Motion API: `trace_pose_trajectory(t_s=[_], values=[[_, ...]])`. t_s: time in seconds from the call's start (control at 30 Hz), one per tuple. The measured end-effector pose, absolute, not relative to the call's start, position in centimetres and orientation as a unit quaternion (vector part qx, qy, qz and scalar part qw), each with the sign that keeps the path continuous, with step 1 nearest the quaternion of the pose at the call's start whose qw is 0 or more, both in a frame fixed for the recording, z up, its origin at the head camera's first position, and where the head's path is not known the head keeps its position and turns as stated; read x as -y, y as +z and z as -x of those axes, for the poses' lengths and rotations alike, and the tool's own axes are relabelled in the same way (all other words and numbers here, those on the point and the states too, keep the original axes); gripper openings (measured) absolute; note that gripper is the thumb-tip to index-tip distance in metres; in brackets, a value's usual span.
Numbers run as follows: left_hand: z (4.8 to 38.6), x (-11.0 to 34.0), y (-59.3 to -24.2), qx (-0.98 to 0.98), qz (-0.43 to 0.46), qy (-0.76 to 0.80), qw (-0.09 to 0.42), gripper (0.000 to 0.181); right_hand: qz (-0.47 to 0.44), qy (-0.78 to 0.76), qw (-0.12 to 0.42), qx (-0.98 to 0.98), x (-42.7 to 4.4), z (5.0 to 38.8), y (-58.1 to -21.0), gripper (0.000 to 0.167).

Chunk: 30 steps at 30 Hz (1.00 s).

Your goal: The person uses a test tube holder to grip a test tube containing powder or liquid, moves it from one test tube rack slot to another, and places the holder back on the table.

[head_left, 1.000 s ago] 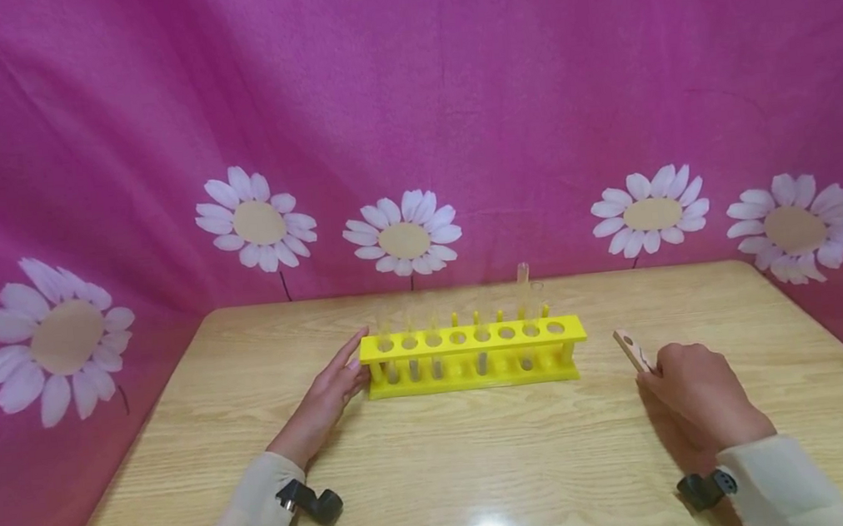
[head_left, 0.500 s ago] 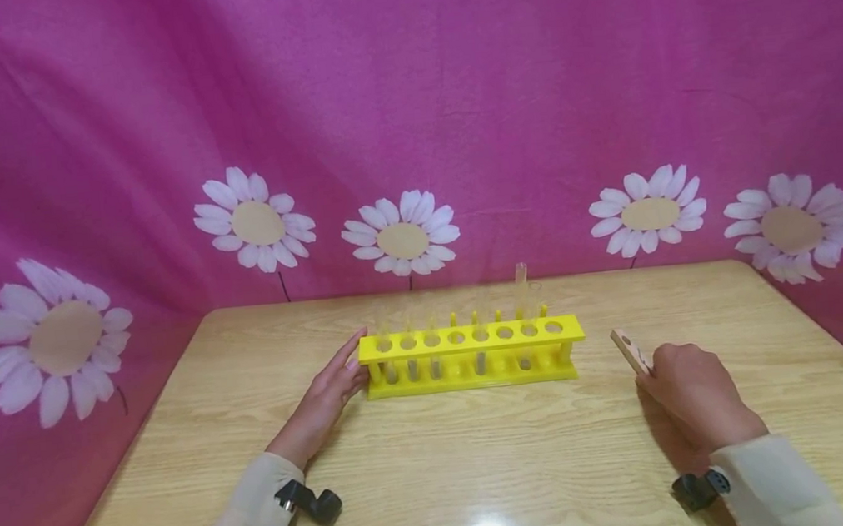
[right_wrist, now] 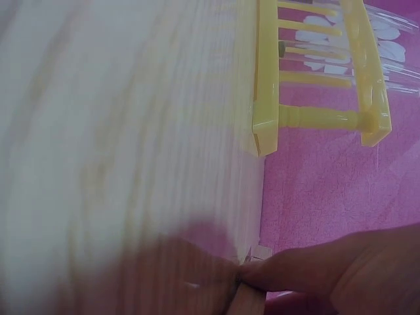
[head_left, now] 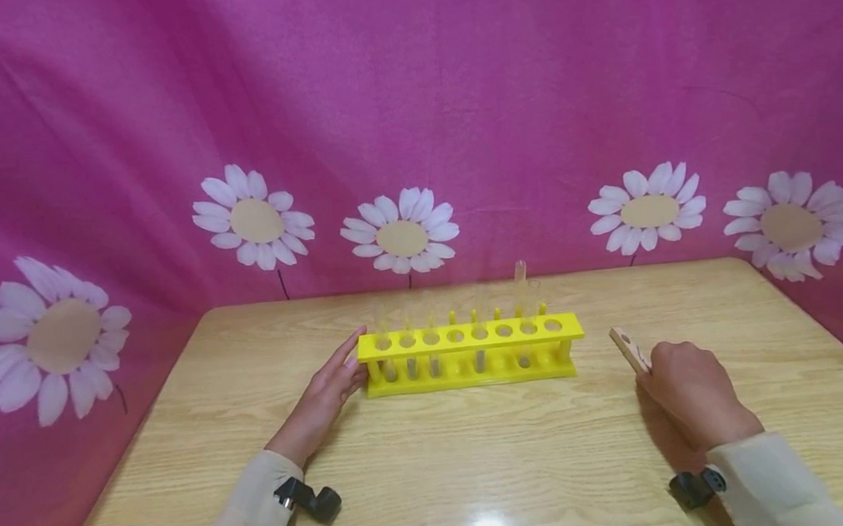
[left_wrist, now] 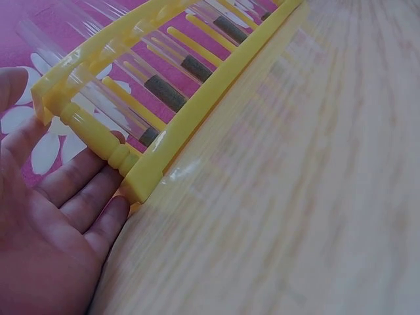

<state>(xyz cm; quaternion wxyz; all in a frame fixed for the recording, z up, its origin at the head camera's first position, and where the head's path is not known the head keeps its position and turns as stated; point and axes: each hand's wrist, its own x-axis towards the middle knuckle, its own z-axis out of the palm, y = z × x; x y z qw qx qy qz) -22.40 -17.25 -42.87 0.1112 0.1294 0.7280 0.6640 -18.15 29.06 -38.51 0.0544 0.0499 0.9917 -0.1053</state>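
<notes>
A yellow test tube rack stands upright on the table, with several clear test tubes in its holes. Dark grey-brown material fills the bottoms of the tubes, seen closely in the left wrist view. At the rack's left end, my left hand rests its fairly straight fingers against the end post and top plate. Off to the right of the rack, my right hand grips a wooden test tube holder, its tip pointing forward and left. The right fingers' undersides are mostly hidden in the head view.
The light wood-grain table reaches back to a purple cloth printed with white daisies. Short yellow drying pegs rise along the rack's rear. A black wrist camera is strapped on each sleeve.
My right hand shifts very slightly left with the test tube holder. The left hand stays against the rack; the whole head view drifts a little.
</notes>
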Motion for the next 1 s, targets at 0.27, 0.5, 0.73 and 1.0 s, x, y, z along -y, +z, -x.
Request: trace_pose_trajectory(t_s=[0.27,0.5,0.73,1.0], values=[[22.5,17.5,-43.0,-0.726,-0.136,0.665,0.109,0.053,-0.042,-0.105,0.031,-0.993,-29.1,18.2,-38.4,0.024],[22.5,17.4,-43.1,-0.728,-0.136,0.663,0.111,0.051,-0.030,-0.095,0.001,-0.995,-29.7,18.1,-38.6,0.023],[22.4,17.2,-43.1,-0.724,-0.135,0.667,0.111,0.051,-0.026,-0.097,0.005,-0.995,-30.1,18.3,-38.2,0.022],[22.5,17.2,-43.0,-0.727,-0.130,0.666,0.108,0.053,-0.031,-0.113,0.014,-0.993,-29.3,18.5,-36.9,0.019]])
